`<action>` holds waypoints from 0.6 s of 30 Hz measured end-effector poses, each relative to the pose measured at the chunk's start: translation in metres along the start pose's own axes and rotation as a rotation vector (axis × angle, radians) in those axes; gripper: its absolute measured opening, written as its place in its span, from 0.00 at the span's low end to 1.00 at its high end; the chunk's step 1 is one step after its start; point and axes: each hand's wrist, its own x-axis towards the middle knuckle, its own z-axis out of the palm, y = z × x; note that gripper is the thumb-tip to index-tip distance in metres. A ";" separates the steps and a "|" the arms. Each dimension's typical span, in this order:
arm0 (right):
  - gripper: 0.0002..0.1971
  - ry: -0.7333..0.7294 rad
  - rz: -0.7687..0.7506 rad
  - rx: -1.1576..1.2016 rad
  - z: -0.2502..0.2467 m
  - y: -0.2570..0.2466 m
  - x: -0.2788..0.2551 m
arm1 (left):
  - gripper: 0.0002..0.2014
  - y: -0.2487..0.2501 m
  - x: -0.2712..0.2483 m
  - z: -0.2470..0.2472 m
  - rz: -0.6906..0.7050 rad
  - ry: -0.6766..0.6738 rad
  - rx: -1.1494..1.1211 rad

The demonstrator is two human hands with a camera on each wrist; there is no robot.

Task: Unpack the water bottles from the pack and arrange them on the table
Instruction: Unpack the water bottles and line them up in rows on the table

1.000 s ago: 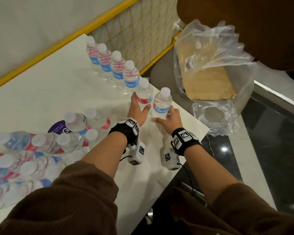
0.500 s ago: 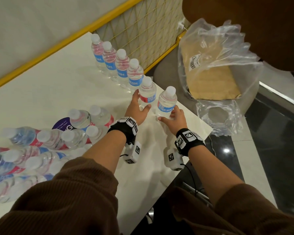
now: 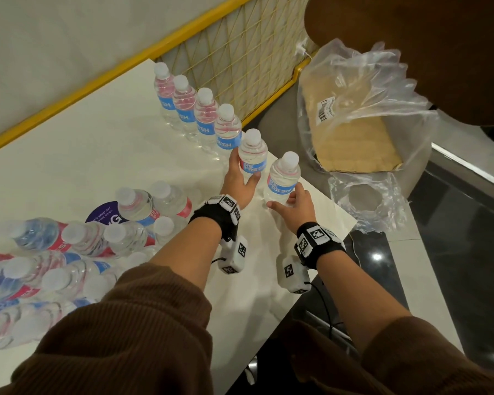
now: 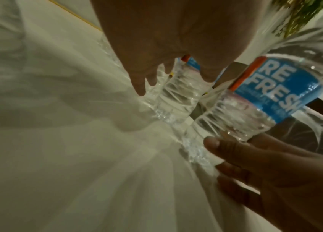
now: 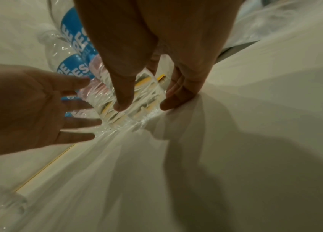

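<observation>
Six upright water bottles line the right edge of the white table (image 3: pixel 83 155). My left hand (image 3: pixel 241 172) flanks the fifth bottle (image 3: pixel 253 155), thumb on its near side and straight fingers behind it. My right hand (image 3: pixel 285 198) flanks the sixth bottle (image 3: pixel 283 178), the end one nearest the corner, with the thumb stretched past its base. In the right wrist view my right hand (image 5: pixel 144 103) brackets that bottle's base (image 5: pixel 136 113), and the left hand (image 5: pixel 37 109) shows spread, straight fingers. Both bottles stand on the table. The opened pack (image 3: pixel 69 252) of lying bottles sits at left.
A yellow mesh fence (image 3: pixel 240 61) runs behind the row. The table corner (image 3: pixel 351 223) lies just right of the end bottle. Beyond it a clear plastic bag with cardboard (image 3: pixel 354 124) sits on a stool, under a round brown tabletop (image 3: pixel 425 52). A purple sticker (image 3: pixel 103 215) lies under the pack.
Both hands stay at the last two bottles of the row, which stand where they were. Only the head view has shifted slightly.
</observation>
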 end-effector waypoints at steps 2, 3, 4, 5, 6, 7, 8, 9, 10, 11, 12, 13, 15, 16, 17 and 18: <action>0.38 0.003 0.003 -0.002 0.001 0.000 0.001 | 0.43 -0.007 -0.003 0.001 -0.095 0.086 0.031; 0.38 0.005 0.004 -0.008 0.000 0.000 0.001 | 0.45 -0.011 -0.005 0.002 -0.131 0.130 0.045; 0.38 0.011 0.004 -0.017 0.000 0.001 0.000 | 0.47 -0.014 -0.006 0.004 -0.147 0.160 0.052; 0.38 0.020 0.007 -0.025 -0.001 0.002 0.000 | 0.48 -0.016 -0.007 0.007 -0.161 0.173 0.053; 0.38 0.032 0.012 -0.025 -0.002 0.003 0.000 | 0.49 -0.017 -0.005 0.011 -0.176 0.180 0.053; 0.38 0.045 0.017 -0.018 -0.002 0.004 -0.001 | 0.49 -0.016 -0.003 0.015 -0.193 0.191 0.054; 0.39 0.056 0.021 -0.009 -0.002 0.004 -0.001 | 0.49 -0.015 0.001 0.019 -0.205 0.206 0.053; 0.39 0.062 0.024 -0.001 -0.003 0.005 -0.001 | 0.46 -0.013 0.004 0.022 -0.206 0.222 0.051; 0.39 0.061 0.028 0.007 -0.003 0.005 -0.001 | 0.42 -0.013 0.008 0.024 -0.195 0.234 0.048; 0.39 0.050 0.033 0.011 -0.004 0.005 -0.001 | 0.37 -0.013 0.010 0.025 -0.182 0.233 0.042; 0.39 0.034 0.034 0.009 -0.005 0.005 -0.001 | 0.33 -0.015 0.012 0.025 -0.167 0.226 0.038; 0.39 0.017 0.035 0.002 -0.005 0.005 -0.001 | 0.31 -0.017 0.012 0.024 -0.158 0.211 0.037; 0.36 -0.001 0.034 -0.017 -0.006 0.004 -0.002 | 0.32 -0.022 0.014 0.020 -0.137 0.186 0.037; 0.35 -0.002 0.031 -0.026 -0.006 0.003 -0.002 | 0.33 -0.025 0.015 0.018 -0.130 0.178 0.038; 0.34 -0.001 0.030 -0.030 -0.006 0.002 -0.001 | 0.34 -0.025 0.015 0.015 -0.133 0.171 0.034; 0.35 0.003 0.033 -0.029 -0.004 0.001 0.000 | 0.34 -0.027 0.016 0.013 -0.132 0.170 0.026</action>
